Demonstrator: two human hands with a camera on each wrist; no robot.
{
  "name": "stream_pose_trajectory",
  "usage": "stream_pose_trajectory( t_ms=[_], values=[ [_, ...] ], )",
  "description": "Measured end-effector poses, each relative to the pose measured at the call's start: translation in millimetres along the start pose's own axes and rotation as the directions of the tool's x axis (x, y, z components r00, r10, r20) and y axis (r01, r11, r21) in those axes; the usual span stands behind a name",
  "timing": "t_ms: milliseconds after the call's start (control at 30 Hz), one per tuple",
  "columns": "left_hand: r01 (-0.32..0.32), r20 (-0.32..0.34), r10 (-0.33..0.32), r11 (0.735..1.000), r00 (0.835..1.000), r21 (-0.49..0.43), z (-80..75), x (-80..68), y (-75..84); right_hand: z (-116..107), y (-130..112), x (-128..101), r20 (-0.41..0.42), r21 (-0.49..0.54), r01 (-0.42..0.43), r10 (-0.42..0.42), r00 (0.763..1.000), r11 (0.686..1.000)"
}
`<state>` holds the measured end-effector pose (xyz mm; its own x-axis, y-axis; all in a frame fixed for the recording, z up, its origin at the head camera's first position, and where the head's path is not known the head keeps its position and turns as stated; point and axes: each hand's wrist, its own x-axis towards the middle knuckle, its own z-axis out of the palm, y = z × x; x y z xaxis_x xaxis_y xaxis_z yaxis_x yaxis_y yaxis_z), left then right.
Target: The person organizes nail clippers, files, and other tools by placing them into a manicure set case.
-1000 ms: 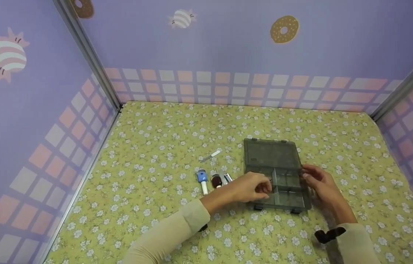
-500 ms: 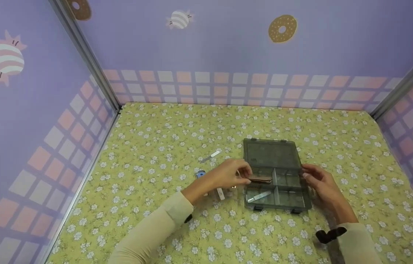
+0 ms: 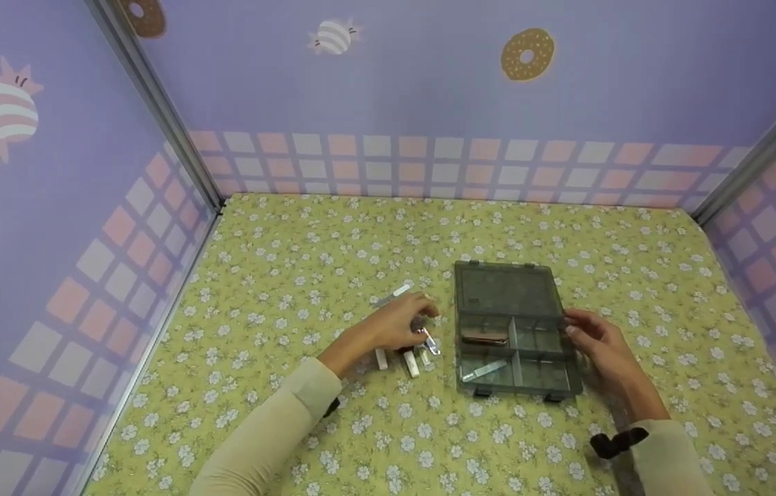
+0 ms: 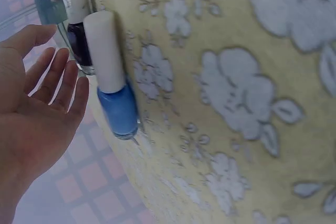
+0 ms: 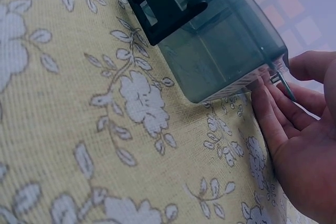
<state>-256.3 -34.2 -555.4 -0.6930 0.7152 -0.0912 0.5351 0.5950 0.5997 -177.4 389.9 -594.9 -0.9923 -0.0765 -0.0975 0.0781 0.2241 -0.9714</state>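
Observation:
My left hand (image 3: 398, 324) reaches over a small group of items left of the box, its fingers loosely bent and apart. In the left wrist view, a blue nail polish bottle (image 4: 119, 111) with a white cap and a dark nail polish bottle (image 4: 80, 45) lie beside the fingers. A silver nail clipper (image 3: 432, 342) shows right at the fingertips in the head view. My right hand (image 3: 598, 344) holds the right edge of the smoky, see-through compartment box (image 3: 517, 355), thumb over the edge and fingers against the end wall (image 5: 236, 85).
The box's lid (image 3: 508, 289) lies folded back. One compartment holds a flat brown metallic item (image 3: 485, 337), another a slim silver item (image 3: 484, 370). A nail file (image 3: 398, 292) lies behind the left hand on the flowered cloth (image 3: 332, 248). Patterned walls (image 3: 415, 83) enclose the table.
My left hand has let go of the brown item in the rear left compartment and moved left to the bottles and clipper. My right hand has stayed at the box's edge.

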Motion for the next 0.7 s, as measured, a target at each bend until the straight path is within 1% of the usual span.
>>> stream_pose_trajectory(
  t_ms=[133, 200, 367, 533, 700],
  values=[
    [0.017, 0.018, -0.018, 0.998, 1.0, 0.057, 3.5, -2.8, -4.4, 0.1, -0.3, -0.6, 0.005, 0.002, -0.007, 0.007, 1.0, 1.0],
    [0.022, 0.015, -0.023, 0.997, 1.0, 0.075, 5.1, -3.1, -4.8, 0.4, -0.3, -0.9, 0.002, 0.0, -0.005, 0.005, 1.0, 1.0],
    [0.028, 0.001, -0.029, 0.998, 1.0, 0.063, 9.1, -3.1, -4.2, 2.2, 0.0, -2.5, 0.0, 0.004, -0.01, 0.01, 1.0, 1.0],
    [0.006, -0.003, -0.006, 0.998, 1.0, 0.056, 12.7, -2.6, -3.5, 2.5, 0.3, -3.4, -0.006, 0.01, -0.008, 0.009, 1.0, 1.0],
    [-0.015, -0.013, 0.016, 0.998, 1.0, 0.065, 11.6, -3.1, -4.7, 2.9, 1.1, -1.5, -0.011, 0.019, 0.011, -0.011, 1.0, 1.0]
  ],
)
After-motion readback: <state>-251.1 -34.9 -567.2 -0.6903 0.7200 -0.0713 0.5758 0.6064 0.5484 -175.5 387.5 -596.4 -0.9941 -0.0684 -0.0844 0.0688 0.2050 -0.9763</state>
